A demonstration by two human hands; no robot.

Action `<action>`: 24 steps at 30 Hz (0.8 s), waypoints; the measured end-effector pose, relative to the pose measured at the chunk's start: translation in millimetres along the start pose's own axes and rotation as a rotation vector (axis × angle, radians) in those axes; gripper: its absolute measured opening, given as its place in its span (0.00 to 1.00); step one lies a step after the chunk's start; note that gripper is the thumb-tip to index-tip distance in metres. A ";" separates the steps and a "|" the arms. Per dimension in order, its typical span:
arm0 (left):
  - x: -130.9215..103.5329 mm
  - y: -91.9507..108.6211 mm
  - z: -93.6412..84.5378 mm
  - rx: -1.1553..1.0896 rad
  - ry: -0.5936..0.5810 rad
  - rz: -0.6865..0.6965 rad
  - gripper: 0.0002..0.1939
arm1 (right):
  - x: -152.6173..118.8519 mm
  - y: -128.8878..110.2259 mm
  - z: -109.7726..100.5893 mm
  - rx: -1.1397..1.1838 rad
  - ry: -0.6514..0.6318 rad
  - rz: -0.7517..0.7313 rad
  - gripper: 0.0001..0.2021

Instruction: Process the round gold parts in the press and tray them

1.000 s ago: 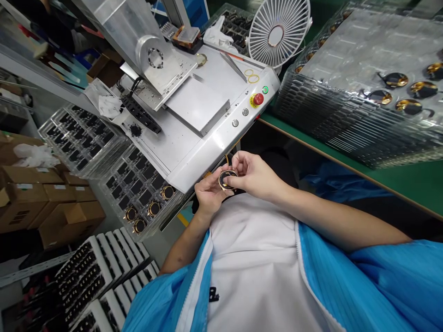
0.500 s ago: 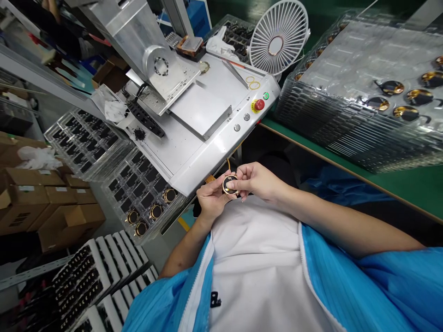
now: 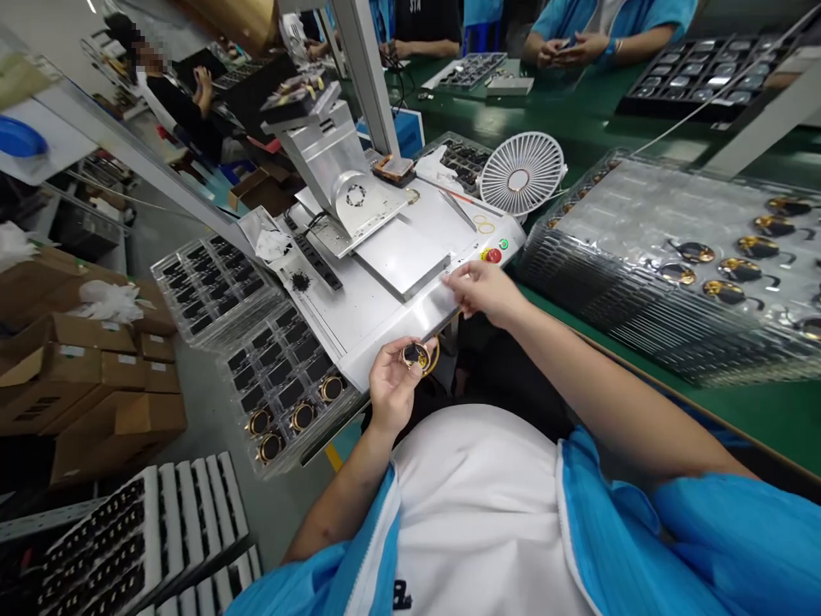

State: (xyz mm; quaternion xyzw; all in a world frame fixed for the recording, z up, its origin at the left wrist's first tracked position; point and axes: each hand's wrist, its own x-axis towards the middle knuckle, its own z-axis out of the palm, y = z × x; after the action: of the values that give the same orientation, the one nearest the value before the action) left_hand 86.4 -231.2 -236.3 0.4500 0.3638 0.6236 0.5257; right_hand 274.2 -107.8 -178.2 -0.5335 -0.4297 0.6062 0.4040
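While left hand (image 3: pixel 392 389) grips round part (image 3: pixel 416 356), dark face (image 3: pixel 411 352) points up.

Wears white shirt (image 3: pixel 481 513), below left fingers (image 3: pixel 388 358) and right fingers (image 3: pixel 463 281); bears dark lettering (image 3: pixel 401 595), farther down, partly cut off. Over it, bright blue jacket (image 3: pixel 629 535), front open, white zip edging (image 3: pixel 375 547). Ends blue sleeves (image 3: pixel 737 522) well apart from fingers.

Cut off at right: clear tray stack (image 3: pixel 632 210). Partly covered by left hand (image 3: pixel 392 389): gold-rimmed round part (image 3: pixel 414 352). Illegible: markings (image 3: pixel 458 260) near red button (image 3: pixel 493 256). Unclear: contact of right hand (image 3: pixel 486 293) with machine base (image 3: pixel 378 332).
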 end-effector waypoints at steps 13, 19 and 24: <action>-9.1 -1.4 -7.0 0.343 -0.049 0.197 0.36 | 13.8 -12.4 1.7 -0.023 0.098 -0.167 0.18; -9.1 0.7 -2.8 0.488 -0.042 0.257 0.37 | -63.5 13.9 13.5 -0.048 -0.254 -0.053 0.23; -8.2 0.2 -0.6 0.528 -0.040 0.288 0.36 | -84.2 26.8 20.4 -0.102 -0.300 0.003 0.23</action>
State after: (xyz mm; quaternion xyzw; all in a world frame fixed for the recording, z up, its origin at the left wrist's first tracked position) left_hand 86.1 -239.3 -237.8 0.6304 0.4353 0.5665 0.3036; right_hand 261.8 -197.6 -177.2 -0.4574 -0.5148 0.6570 0.3068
